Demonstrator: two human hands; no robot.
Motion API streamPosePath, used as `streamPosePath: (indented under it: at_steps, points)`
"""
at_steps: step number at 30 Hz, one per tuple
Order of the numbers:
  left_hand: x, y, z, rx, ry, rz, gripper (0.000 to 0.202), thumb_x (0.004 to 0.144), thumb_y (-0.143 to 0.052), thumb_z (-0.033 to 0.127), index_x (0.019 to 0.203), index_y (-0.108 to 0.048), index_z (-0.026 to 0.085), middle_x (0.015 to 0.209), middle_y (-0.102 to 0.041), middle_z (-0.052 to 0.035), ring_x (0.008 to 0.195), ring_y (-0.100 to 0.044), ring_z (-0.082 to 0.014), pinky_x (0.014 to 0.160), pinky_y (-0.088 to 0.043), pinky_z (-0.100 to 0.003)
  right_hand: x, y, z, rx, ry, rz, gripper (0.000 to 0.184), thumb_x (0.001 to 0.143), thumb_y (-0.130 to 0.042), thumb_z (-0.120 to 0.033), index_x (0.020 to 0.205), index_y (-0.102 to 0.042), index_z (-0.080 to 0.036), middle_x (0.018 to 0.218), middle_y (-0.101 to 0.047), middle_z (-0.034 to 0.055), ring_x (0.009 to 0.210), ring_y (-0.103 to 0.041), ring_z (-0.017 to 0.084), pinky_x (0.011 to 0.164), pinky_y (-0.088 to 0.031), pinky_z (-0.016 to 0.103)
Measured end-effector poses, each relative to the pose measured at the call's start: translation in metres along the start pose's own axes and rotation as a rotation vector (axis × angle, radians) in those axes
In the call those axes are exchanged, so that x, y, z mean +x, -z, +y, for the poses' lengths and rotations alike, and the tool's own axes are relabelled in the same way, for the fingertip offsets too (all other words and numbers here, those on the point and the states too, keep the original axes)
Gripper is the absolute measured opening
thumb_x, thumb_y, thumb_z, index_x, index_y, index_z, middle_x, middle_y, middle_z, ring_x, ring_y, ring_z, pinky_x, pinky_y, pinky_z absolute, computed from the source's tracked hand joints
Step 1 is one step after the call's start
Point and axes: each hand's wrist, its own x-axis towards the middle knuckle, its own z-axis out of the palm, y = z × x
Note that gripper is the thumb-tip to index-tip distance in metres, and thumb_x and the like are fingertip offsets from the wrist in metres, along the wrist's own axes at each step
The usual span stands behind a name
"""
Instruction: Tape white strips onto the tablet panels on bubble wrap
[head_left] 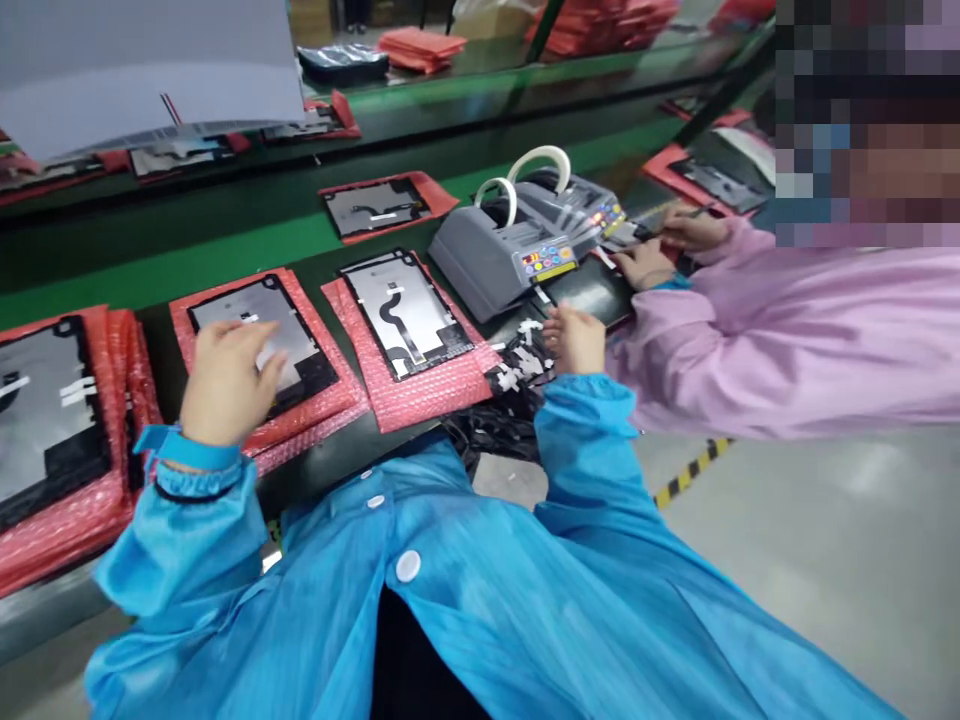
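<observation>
Left hand [231, 382] over panel [301, 352], right hand [577, 340] near tape dispenser [484, 262]

Bright indoor light, soft glare on the floor [825, 520], motion blur on the left hand [229, 385], blocky upper-right corner.

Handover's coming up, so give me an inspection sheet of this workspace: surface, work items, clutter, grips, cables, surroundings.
Surface: dark bench, green strip behind.
Work items: flat panels on red bubble wrap; two gray tape dispensers.
Clutter: black and white scraps beside the nearer dispenser.
Left grip: open over another panel; contact unclear.
Right grip: curled near that dispenser; hold unclear.
Cables: no loose ones seen; dark curved strip on one panel may be flex.
Surroundings: co-worker's pink sleeves at right; striped floor tape.
</observation>
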Motion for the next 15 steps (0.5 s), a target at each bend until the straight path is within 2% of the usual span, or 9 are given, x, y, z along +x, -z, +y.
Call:
streamPosePath:
  at_steps: [2,4,6,9,11,13,15]
  points:
    - [0.003,0.004,0.038,-0.097,-0.106,-0.048,0.042,0.086,-0.050,0.044,0.116,-0.071,0.022,0.114,-0.074,-0.0089,0.111,-0.060,-0.0312,0.108,-0.042,-0.049,0.006,-0.011,-0.011,0.123,-0.132,-0.024,0.023,0.086,-0.057,-0.032,0.069,-0.053,-0.018,0.060,-0.054,-0.0015,0.050,-0.047,0.008,0.043,-0.030,0.019]
    - [0.016,-0.004,0.063,-0.202,-0.111,-0.118,0.037,0.085,-0.055,0.043,0.111,-0.073,0.024,0.108,-0.075,-0.0080,0.103,-0.064,-0.0286,0.103,-0.046,-0.046,0.007,-0.021,-0.019,0.160,-0.094,-0.013,0.020,0.082,-0.062,-0.027,0.067,-0.053,-0.018,0.059,-0.054,-0.0027,0.051,-0.048,0.007,0.045,-0.033,0.018]
    - [0.041,-0.022,0.069,-0.334,-0.020,-0.184,0.032,0.083,-0.060,0.038,0.107,-0.075,0.022,0.101,-0.075,-0.0076,0.095,-0.066,-0.0256,0.095,-0.051,-0.042,0.004,-0.025,-0.023,0.131,0.005,0.070,0.020,0.079,-0.064,-0.023,0.064,-0.052,-0.018,0.055,-0.050,-0.0043,0.052,-0.048,0.008,0.051,-0.040,0.020]
    - [0.094,-0.058,0.054,-0.595,0.259,-0.245,0.023,0.080,-0.067,0.031,0.095,-0.076,0.016,0.087,-0.075,-0.0053,0.079,-0.066,-0.0193,0.082,-0.054,-0.033,-0.007,-0.018,-0.025,0.071,0.175,0.180,0.021,0.080,-0.062,-0.028,0.065,-0.054,-0.018,0.059,-0.053,-0.0026,0.058,-0.052,0.011,0.062,-0.048,0.026]
    - [0.131,-0.081,0.040,-0.767,0.559,-0.219,0.009,0.078,-0.071,0.023,0.081,-0.073,0.014,0.069,-0.069,-0.0016,0.064,-0.060,-0.0139,0.070,-0.052,-0.026,-0.017,-0.014,-0.029,0.073,0.286,0.159,0.022,0.082,-0.061,-0.037,0.069,-0.055,-0.019,0.065,-0.057,-0.0005,0.062,-0.056,0.013,0.066,-0.050,0.028]
    - [0.167,-0.098,0.032,-0.939,0.870,-0.188,0.006,0.082,-0.069,0.017,0.077,-0.069,0.013,0.054,-0.059,0.0016,0.048,-0.048,-0.0085,0.054,-0.045,-0.019,-0.025,-0.022,-0.036,0.114,0.393,0.036,0.024,0.082,-0.061,-0.042,0.076,-0.056,-0.020,0.070,-0.060,0.0004,0.065,-0.058,0.014,0.067,-0.050,0.029]
    - [0.197,-0.109,0.031,-1.066,1.055,-0.170,0.008,0.089,-0.060,0.014,0.083,-0.065,0.012,0.050,-0.052,0.0035,0.039,-0.036,-0.0052,0.040,-0.033,-0.014,-0.024,-0.048,-0.049,0.161,0.479,-0.143,0.020,0.081,-0.062,-0.040,0.082,-0.056,-0.021,0.073,-0.061,0.0001,0.067,-0.060,0.014,0.068,-0.051,0.029]
